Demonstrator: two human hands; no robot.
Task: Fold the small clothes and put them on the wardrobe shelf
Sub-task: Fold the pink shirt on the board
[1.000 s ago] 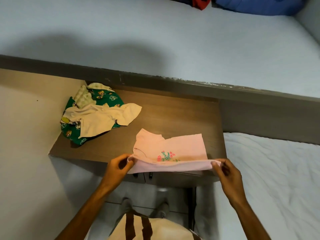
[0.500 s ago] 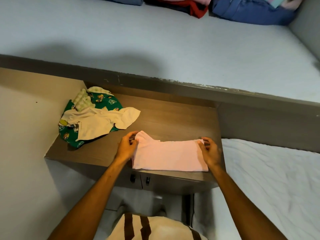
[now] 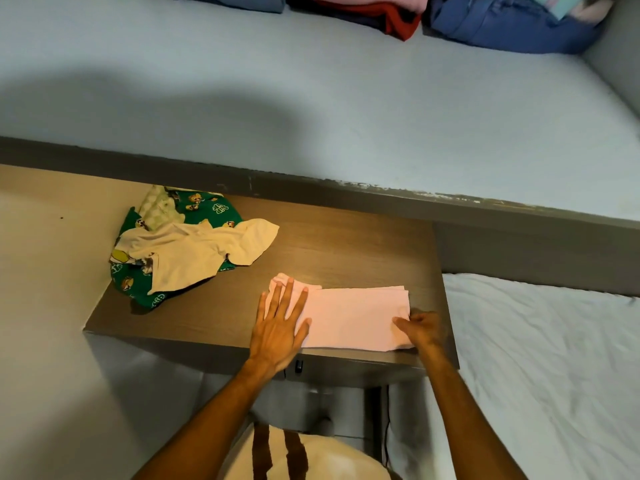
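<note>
A small pink garment [image 3: 356, 317] lies folded in half on the brown wooden table [image 3: 346, 251], near its front edge. My left hand [image 3: 282, 320] lies flat with spread fingers on the garment's left end. My right hand [image 3: 420, 329] pinches the garment's lower right corner with curled fingers. At the table's back left sits a loose heap: a cream garment [image 3: 194, 252] on top of a green printed one [image 3: 138, 289]. The light blue wardrobe shelf [image 3: 311, 98] stretches beyond the table.
Folded clothes, blue [image 3: 509, 26] and red [image 3: 391, 13], lie at the shelf's far edge. A grey ledge [image 3: 381, 202] fronts the shelf. A bed with a white sheet [image 3: 540, 358] lies to the right. A beige wall [image 3: 41, 271] borders the left.
The pink garment's near edge was lifted and folded over onto its far half. My left hand then flattened onto the left end, and my right hand slid down to the lower right corner.
</note>
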